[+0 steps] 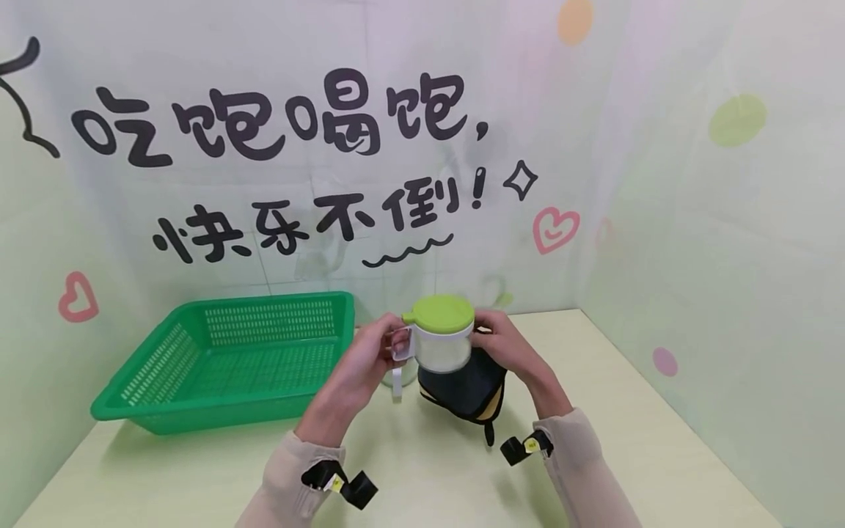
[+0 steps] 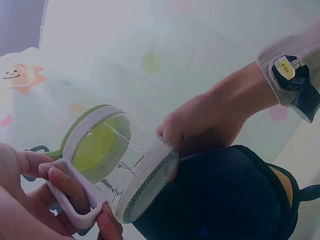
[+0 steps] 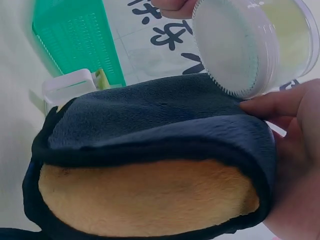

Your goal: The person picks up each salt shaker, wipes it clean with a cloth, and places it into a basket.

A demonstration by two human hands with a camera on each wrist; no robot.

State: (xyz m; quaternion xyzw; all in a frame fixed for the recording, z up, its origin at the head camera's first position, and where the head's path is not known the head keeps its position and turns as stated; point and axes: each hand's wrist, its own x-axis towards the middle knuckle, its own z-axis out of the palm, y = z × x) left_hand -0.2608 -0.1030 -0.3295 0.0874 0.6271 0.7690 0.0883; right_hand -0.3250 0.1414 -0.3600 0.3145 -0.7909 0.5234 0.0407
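A clear glass jar (image 1: pixel 444 353) with a green lid (image 1: pixel 444 314) and a white handle (image 2: pixel 81 181) is held up above the table, tilted in the left wrist view. My left hand (image 1: pixel 370 352) grips the handle, fingers curled through and around it. On the jar's other side, my right hand (image 1: pixel 513 348) pinches a dark blue plush cloth (image 1: pixel 462 383) with black edging, a tan face (image 3: pixel 150 197) and a hanging loop. The right thumb lies on the cloth close to the jar's base; the other right fingers are partly hidden.
A green perforated basket (image 1: pixel 224 422) stands to the left on the pale table (image 1: pixel 634 418). Behind the held jar, another glass container with a white handle (image 1: pixel 397 383) stands on the table, mostly hidden. A printed curtain (image 1: pixel 264 44) hangs behind.
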